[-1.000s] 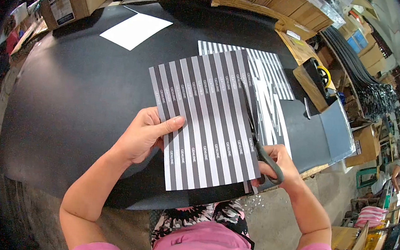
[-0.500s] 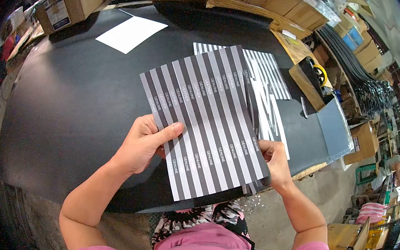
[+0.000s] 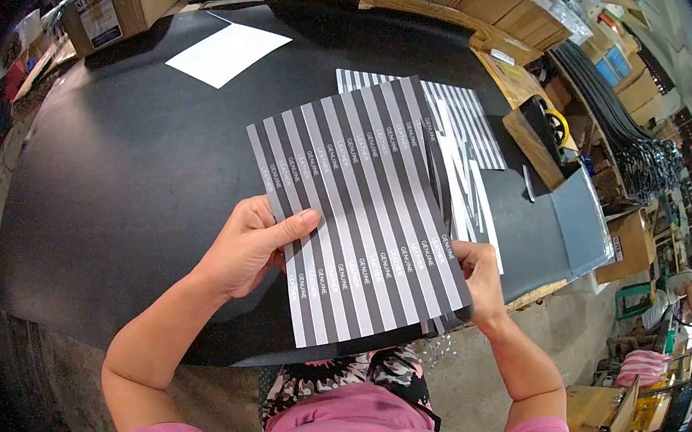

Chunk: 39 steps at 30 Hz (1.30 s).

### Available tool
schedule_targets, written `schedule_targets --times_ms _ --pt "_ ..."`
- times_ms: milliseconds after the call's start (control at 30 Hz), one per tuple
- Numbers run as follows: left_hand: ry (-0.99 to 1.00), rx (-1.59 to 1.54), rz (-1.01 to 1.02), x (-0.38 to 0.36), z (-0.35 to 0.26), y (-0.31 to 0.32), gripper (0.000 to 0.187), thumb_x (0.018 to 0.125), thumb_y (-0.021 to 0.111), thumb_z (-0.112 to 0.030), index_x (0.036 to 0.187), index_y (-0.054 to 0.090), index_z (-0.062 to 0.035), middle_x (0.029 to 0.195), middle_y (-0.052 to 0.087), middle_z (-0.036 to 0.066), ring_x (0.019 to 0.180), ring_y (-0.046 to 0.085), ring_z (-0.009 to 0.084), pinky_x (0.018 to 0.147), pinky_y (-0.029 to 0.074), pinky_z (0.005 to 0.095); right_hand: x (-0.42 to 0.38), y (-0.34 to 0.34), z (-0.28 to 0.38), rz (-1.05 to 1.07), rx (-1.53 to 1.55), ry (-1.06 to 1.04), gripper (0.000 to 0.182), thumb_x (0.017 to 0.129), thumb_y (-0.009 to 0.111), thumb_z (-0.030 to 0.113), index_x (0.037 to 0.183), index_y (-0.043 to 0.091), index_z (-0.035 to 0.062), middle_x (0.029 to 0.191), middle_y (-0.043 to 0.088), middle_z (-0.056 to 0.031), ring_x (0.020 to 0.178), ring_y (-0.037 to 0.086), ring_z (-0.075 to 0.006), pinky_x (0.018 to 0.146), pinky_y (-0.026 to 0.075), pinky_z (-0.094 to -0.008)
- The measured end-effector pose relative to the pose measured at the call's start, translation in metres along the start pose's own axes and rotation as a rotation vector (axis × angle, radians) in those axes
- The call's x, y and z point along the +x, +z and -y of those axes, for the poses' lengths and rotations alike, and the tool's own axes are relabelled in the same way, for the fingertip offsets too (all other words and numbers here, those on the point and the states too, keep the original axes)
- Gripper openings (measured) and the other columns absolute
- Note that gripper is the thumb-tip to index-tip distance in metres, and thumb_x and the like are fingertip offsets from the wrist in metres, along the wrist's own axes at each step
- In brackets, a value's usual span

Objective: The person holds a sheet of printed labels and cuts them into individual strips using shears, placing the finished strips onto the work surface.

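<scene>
A sheet printed with black and pale stripes and the words GENUINE LEATHER point(image 3: 362, 218) is held up above the table, tilted. My left hand point(image 3: 247, 244) grips its left edge, thumb on top and fingers underneath. At the right edge, my right hand point(image 3: 479, 283) is closed, with its fingers partly hidden by the sheet; what it holds cannot be made out. Narrow dark strips show along that edge and below the sheet's lower right corner. Beyond the right hand, white cut strips point(image 3: 467, 190) lie loosely beside another striped sheet point(image 3: 464, 115) on the table.
The black table point(image 3: 107, 193) bears a white sheet point(image 3: 228, 53) at its far left. An open cardboard box with a yellow tape roll point(image 3: 556, 130) stands to the right, near a grey panel point(image 3: 580, 220). Large cardboard boxes point(image 3: 120, 7) line the back. Another person is at far right.
The held striped sheet has turned slightly, its upper left corner moving a little to the right and its lower right corner shifting outward. Both hands stay almost in place.
</scene>
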<state>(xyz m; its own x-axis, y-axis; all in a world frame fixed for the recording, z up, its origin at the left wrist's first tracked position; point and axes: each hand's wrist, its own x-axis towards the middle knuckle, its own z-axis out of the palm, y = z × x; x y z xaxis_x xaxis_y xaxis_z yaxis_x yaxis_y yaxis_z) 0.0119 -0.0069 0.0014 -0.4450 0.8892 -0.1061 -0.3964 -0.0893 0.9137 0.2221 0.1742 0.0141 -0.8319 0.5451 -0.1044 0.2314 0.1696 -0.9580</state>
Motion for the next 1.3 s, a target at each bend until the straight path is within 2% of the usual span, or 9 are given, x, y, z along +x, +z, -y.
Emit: schedule_targets --times_ms 167,200,233,433,733,833,1033,1300 --pt "0.004 0.008 0.002 0.0 0.0 0.001 0.029 0.088 0.057 -0.019 0.1 0.055 0.0072 0.084 0.065 0.017 0.067 0.067 0.0149 0.052 0.058 0.0252 0.0 0.0 -0.004 -0.014 -0.025 0.017 0.03 0.069 0.074 0.014 0.086 0.064 -0.0096 0.077 0.065 -0.0055 0.068 0.057 -0.006 0.059 0.044 -0.0185" --pt "0.007 0.011 0.003 0.0 -0.001 0.001 0.029 0.088 0.057 -0.019 0.1 0.055 0.0071 0.084 0.065 0.017 0.067 0.067 0.0149 0.052 0.058 0.0253 0.0 0.003 -0.003 -0.041 -0.022 -0.022 0.022 0.069 0.073 0.013 0.072 0.058 -0.0036 0.067 0.055 0.0004 0.061 0.047 -0.0031 0.051 0.035 -0.0184" --pt "0.01 0.014 0.004 -0.001 -0.002 0.001 0.029 0.088 0.057 -0.02 0.1 0.055 0.007 0.084 0.065 0.017 0.067 0.067 0.0149 0.052 0.058 0.0254 0.0 0.004 -0.003 -0.068 -0.019 -0.061 0.025 0.07 0.072 0.012 0.058 0.052 0.0024 0.057 0.045 0.0064 0.054 0.037 -0.0002 0.044 0.025 -0.0183" --pt "0.006 0.007 0.0 0.0 -0.001 0.001 0.028 0.088 0.057 -0.02 0.098 0.057 0.0067 0.084 0.065 0.017 0.068 0.067 0.0154 0.053 0.058 0.0263 0.0 0.003 -0.006 -0.069 -0.055 -0.084 0.026 0.069 0.071 0.011 0.057 0.05 0.0024 0.056 0.041 0.0076 0.053 0.032 -0.0007 0.044 0.02 -0.0191" --pt "0.007 0.03 -0.007 0.0 -0.001 0.0 0.028 0.088 0.058 -0.021 0.096 0.057 0.006 0.083 0.065 0.016 0.066 0.067 0.0155 0.052 0.058 0.0265 -0.001 0.006 0.001 -0.079 -0.023 -0.051 0.024 0.068 0.07 0.009 0.057 0.051 0.0011 0.055 0.045 0.0062 0.054 0.039 -0.0008 0.044 0.027 -0.0185" --pt "0.0 0.019 -0.008 0.0 -0.001 0.0 0.029 0.087 0.058 -0.021 0.097 0.057 0.0062 0.082 0.065 0.016 0.066 0.067 0.0155 0.053 0.058 0.0265 0.001 0.002 -0.01 -0.081 -0.052 -0.113 0.024 0.068 0.07 0.009 0.057 0.051 0.0011 0.055 0.045 0.006 0.054 0.039 -0.0009 0.043 0.027 -0.0187" --pt "-0.004 0.013 -0.025 -0.001 -0.003 0.001 0.028 0.087 0.058 -0.019 0.098 0.056 0.0067 0.082 0.065 0.016 0.066 0.067 0.0151 0.052 0.058 0.0255 -0.001 0.005 -0.002 -0.089 -0.033 -0.045 0.025 0.068 0.07 0.01 0.056 0.051 0.0007 0.055 0.045 0.0056 0.055 0.039 -0.0013 0.044 0.029 -0.0197" --pt "-0.016 -0.016 -0.011 0.0 -0.003 0.0 0.027 0.087 0.059 -0.019 0.097 0.057 0.0068 0.084 0.065 0.016 0.069 0.066 0.0145 0.054 0.058 0.0267 0.001 0.005 -0.009 -0.102 -0.074 -0.094 0.024 0.069 0.069 0.008 0.057 0.051 -0.0019 0.055 0.045 0.0058 0.056 0.038 -0.0014 0.044 0.029 -0.02"
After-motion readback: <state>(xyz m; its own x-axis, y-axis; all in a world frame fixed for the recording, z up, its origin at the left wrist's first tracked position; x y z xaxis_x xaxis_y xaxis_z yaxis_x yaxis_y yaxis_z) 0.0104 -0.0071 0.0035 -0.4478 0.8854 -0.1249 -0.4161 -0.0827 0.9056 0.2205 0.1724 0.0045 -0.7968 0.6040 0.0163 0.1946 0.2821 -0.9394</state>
